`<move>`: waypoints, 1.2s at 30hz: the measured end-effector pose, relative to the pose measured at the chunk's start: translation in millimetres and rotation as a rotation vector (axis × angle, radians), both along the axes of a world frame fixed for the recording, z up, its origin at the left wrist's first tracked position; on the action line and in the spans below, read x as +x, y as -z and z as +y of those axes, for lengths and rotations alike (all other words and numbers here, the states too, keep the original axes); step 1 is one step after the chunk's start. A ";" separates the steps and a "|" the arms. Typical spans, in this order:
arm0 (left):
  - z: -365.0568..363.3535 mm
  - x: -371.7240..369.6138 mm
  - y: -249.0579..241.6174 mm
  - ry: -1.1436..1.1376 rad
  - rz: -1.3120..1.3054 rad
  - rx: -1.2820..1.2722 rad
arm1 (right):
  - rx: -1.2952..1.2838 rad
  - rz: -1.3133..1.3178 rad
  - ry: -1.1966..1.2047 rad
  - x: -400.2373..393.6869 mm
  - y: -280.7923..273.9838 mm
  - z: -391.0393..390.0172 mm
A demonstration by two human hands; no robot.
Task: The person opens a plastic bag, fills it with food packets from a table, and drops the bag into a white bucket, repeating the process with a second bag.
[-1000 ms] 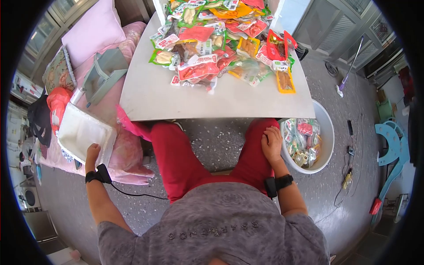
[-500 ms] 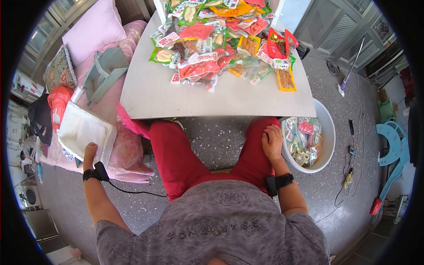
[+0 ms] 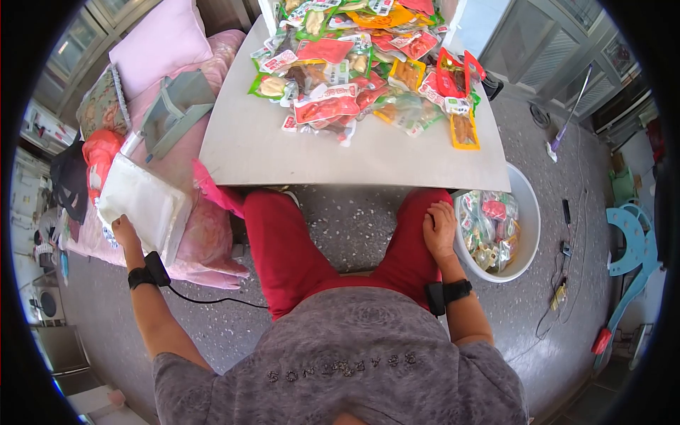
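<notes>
My left hand (image 3: 125, 232) is at the near left rim of a white foam box (image 3: 152, 205), its fingers closed on the edge. The box sits on a pink bedspread to my left. My right hand (image 3: 440, 230) lies palm down on my right knee, fingers stretched out and holding nothing. Just to the right of that hand is a white bucket (image 3: 532, 234) with packaged snacks (image 3: 489, 223) inside. In front of me, a heap of colourful vacuum-packed snack pouches (image 3: 326, 106) covers the far part of the pale table (image 3: 340, 163).
A grey-green handled caddy (image 3: 177, 113) and a pink pillow (image 3: 161, 39) lie on the pink bedspread (image 3: 212, 241). A red plastic bag (image 3: 99, 159) is beyond the box. To the right are cables, a purple mop (image 3: 559, 134) and a blue plastic chair (image 3: 630, 244).
My left hand has moved left and slightly away from me along the box's edge. The box's inside looks shallower from here. My right hand stays on the knee. The view has shifted slightly.
</notes>
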State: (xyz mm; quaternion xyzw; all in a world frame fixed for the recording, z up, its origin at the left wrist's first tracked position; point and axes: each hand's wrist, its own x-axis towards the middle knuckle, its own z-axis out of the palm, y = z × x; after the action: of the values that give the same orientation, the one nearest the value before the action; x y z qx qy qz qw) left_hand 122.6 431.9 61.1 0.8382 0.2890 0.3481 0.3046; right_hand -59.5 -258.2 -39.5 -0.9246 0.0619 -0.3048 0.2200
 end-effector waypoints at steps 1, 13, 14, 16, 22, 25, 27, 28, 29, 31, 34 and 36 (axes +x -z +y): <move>0.9 2.6 -3.2 0.067 -0.037 -0.112 | 0.003 -0.004 -0.003 -0.3 0.3 0.0; -250.5 -19.5 -84.6 0.801 -0.403 -0.848 | 0.280 -0.105 -0.172 9.7 -27.0 9.6; -273.3 -22.7 -85.1 0.825 -0.390 -0.957 | 0.288 -0.111 -0.195 14.6 -35.9 14.6; -301.7 -21.4 -66.6 0.943 -0.361 -1.004 | 0.429 -0.074 -0.249 24.2 -53.4 27.1; -383.2 -39.1 -14.5 1.043 -0.057 -1.152 | 1.032 0.110 -0.524 57.9 -87.9 80.6; -409.5 -46.6 7.2 1.094 0.038 -1.202 | 1.175 0.251 -0.555 81.0 -96.7 102.1; -422.7 -52.9 15.1 1.094 0.132 -1.170 | 1.352 0.312 -0.509 87.8 -101.9 118.0; -428.8 -56.6 16.9 1.120 0.152 -1.180 | 1.441 0.316 -0.486 90.7 -101.6 125.2; -434.8 -59.6 18.2 1.146 0.171 -1.190 | 1.529 0.318 -0.465 92.9 -100.8 129.4; -443.7 -64.2 18.9 1.163 0.234 -1.160 | 1.560 0.352 -0.481 95.8 -93.2 133.5; -451.6 -69.9 15.0 1.130 0.292 -1.042 | 1.563 0.397 -0.556 98.1 -79.8 132.3; -452.8 -67.6 30.8 1.148 0.261 -0.869 | 1.549 0.383 -0.579 96.9 -76.6 131.8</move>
State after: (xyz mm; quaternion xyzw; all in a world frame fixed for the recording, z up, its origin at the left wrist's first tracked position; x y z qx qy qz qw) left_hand 55.0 -21.0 30.3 0.6958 -0.0501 -0.1150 0.7072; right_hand 37.4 -126.4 37.1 -0.5280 0.0501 0.0539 0.8460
